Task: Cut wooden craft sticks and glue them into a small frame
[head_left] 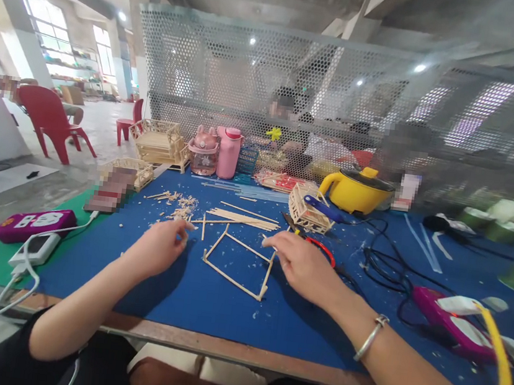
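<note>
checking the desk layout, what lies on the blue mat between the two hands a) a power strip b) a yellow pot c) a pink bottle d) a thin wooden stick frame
d, the wooden stick frame lies flat on the blue mat between the left hand and the right hand.

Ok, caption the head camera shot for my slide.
Two bare hands, left hand and right hand, flank a wooden stick frame on a blue table.
</note>
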Tool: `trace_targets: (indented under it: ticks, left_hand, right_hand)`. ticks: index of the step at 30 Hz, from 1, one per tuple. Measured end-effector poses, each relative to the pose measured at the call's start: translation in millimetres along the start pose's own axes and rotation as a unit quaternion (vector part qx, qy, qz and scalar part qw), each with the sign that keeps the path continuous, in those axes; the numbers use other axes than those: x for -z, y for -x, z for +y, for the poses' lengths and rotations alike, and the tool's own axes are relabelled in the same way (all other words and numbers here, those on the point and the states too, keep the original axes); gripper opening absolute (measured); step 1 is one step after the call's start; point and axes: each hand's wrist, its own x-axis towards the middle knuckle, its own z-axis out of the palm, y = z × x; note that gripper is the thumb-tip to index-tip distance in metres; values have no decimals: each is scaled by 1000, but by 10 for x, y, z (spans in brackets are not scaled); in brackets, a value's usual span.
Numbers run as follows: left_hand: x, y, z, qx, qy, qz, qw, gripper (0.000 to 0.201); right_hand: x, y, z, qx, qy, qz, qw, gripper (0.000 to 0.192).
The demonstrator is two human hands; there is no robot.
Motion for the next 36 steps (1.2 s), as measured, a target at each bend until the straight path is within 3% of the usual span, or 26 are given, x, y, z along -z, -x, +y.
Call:
trace_targets:
  ticks: [3, 7, 10, 12, 15, 19, 27, 32, 36]
  left_hand:
    - [106, -350, 30, 15, -126, 2, 992, 29]
    - [104, -788, 35, 18, -148, -15, 989, 31]
    - [162, -914, -98, 28, -162, -17, 986, 24]
    - [208, -908, -202, 36, -165, -26, 985, 25]
    - [186, -851, -283, 27, -172, -87, 981, 34]
    - [66, -811, -266, 25, -182, -77, 980, 22]
    - [4, -663, -25, 66, -256, -32, 964, 27]
    - [-61, -561, 195, 66, -321, -58, 943, 35]
    - [-82, -589, 252, 69, -321, -66, 942, 37]
  right_hand:
    - [25, -185, 200, -76, -18, 48, 996, 27]
    - [-63, -292, 284, -155, -52, 72, 984, 19]
    - [-109, -216, 292, -165, -73, 57, 982, 22]
    - [-88, -145, 335, -177, -63, 65, 980, 23]
    - [-11, -78, 463, -202, -25, 71, 976, 20]
    - [21, -60, 622, -225, -4, 57, 973, 16]
    - [-101, -76, 625, -269, -9, 39, 962, 19]
    - [-86, -73, 632, -284, -7, 65, 957, 19]
    - [-88, -76, 609, -269, -26, 70, 960, 18]
